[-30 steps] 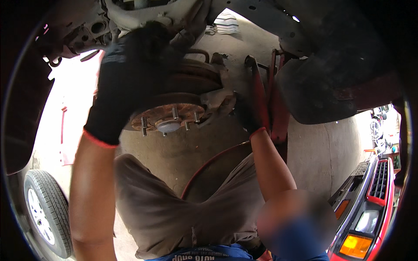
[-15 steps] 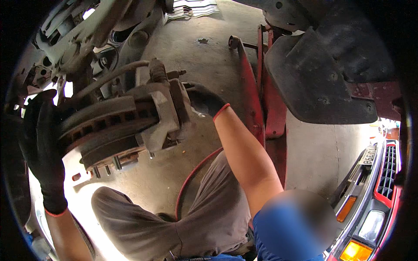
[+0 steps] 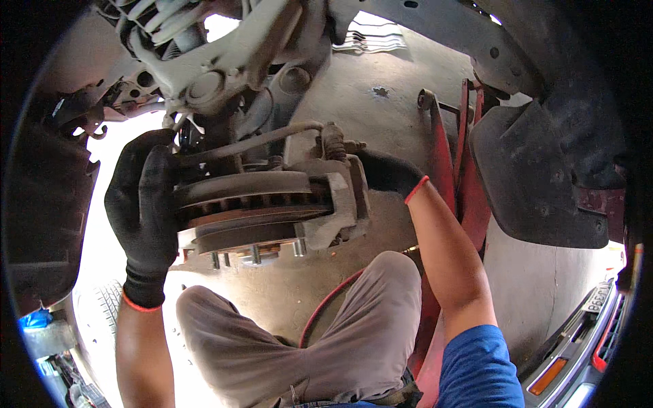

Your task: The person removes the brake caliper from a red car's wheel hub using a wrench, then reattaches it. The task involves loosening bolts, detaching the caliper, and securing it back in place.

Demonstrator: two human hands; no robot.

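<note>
My left hand, in a black glove with a red cuff, curls against the left side of the brake disc, beside a curved metal rod. Wheel studs hang below the disc. On its right side sits the caliper, with a bolt in a rubber boot above it. My gloved right hand reaches behind the caliper, so its fingers are hidden. Dusty suspension arms and a spring are overhead.
A red jack stands right of the caliper. A dark splash guard hangs at right. A red hose lies on the floor past my bent knees. A tire is at lower left, a vehicle bumper at lower right.
My left hand left the upper parts and is now at the disc's left side. My right hand moved behind the caliper. The hub's face has turned from view, showing the disc's edge.
</note>
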